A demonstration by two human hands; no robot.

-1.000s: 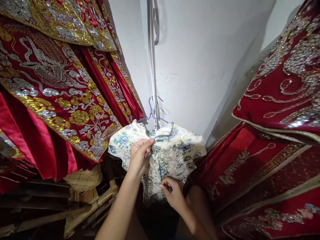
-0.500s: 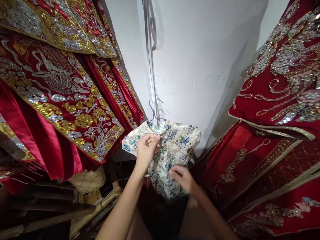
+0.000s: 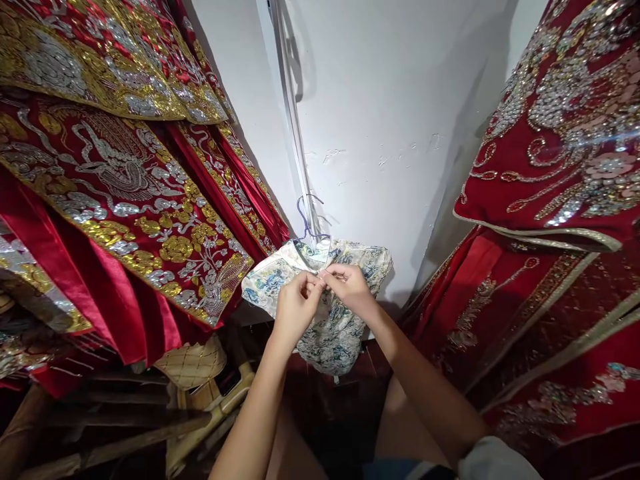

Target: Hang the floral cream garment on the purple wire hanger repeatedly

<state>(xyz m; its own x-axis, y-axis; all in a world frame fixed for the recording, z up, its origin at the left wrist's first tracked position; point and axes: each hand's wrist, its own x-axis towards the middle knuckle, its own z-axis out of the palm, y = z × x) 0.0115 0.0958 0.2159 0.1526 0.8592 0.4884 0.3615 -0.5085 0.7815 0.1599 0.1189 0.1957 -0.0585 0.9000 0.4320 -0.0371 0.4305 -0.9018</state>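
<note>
A cream short-sleeved shirt (image 3: 330, 340) with a blue and green floral print hangs in front of me on a thin purple hanger (image 3: 303, 217). My left hand (image 3: 299, 303) pinches the edge of its front opening just below the collar. Right beside it, my right hand (image 3: 347, 287) is closed at the same spot, thumb and index fingertips meeting those of the left on the cloth. Whatever small part lies between the fingertips is hidden.
Red garments with gold and silver embroidery (image 3: 125, 180) hang on the left. Beaded red garments (image 3: 560, 173) hang on the right. A white pole (image 3: 295, 120) stands against the pale wall (image 3: 380, 100). At lower left are a wooden chair (image 3: 200, 427) and a quilted beige bag (image 3: 193, 363).
My right hand has risen from the shirt's lower front to the neckline and now pinches there beside the left. The left stays at the collar. The view has shifted slightly.
</note>
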